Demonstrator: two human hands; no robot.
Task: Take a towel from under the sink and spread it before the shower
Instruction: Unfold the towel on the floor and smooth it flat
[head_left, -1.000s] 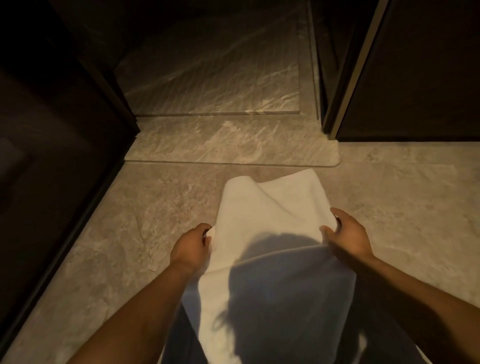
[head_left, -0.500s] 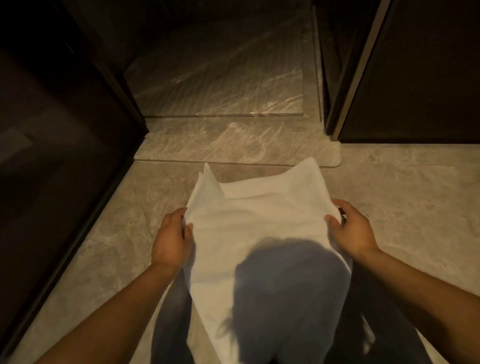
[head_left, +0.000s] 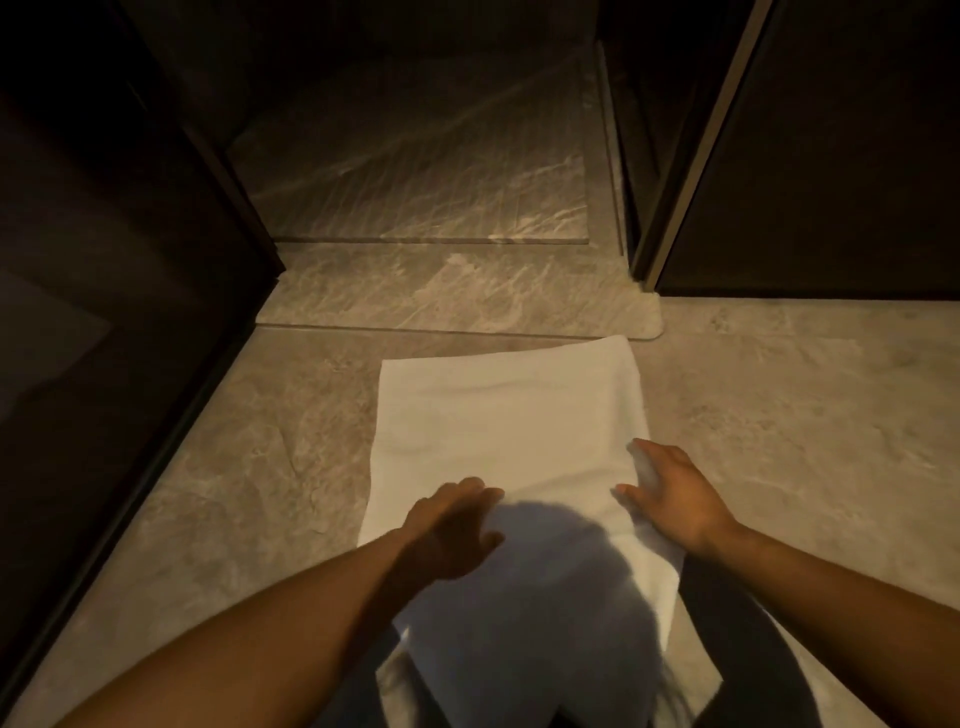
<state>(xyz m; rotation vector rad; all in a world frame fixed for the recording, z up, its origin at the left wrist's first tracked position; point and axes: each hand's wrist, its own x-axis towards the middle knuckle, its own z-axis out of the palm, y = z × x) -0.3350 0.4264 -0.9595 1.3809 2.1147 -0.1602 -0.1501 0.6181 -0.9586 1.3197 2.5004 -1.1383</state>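
A white towel (head_left: 509, 421) lies flat on the stone floor, its far edge just short of the raised marble step (head_left: 447, 296) at the shower entrance. My left hand (head_left: 452, 525) rests palm down on the towel's near left part, fingers spread. My right hand (head_left: 670, 499) lies on the towel's right edge, fingers apart, with a bit of cloth bunched under the palm. The shadow of my head covers the near part of the towel.
The shower floor (head_left: 426, 171) stretches beyond the step. A dark glass panel (head_left: 119, 291) stands on the left, and a dark door with a metal frame (head_left: 696, 171) on the right. Grey stone floor (head_left: 805, 415) surrounds the towel.
Both hands held the towel up by its sides; now the towel has dropped flat on the floor and the hands lie open on top of it.
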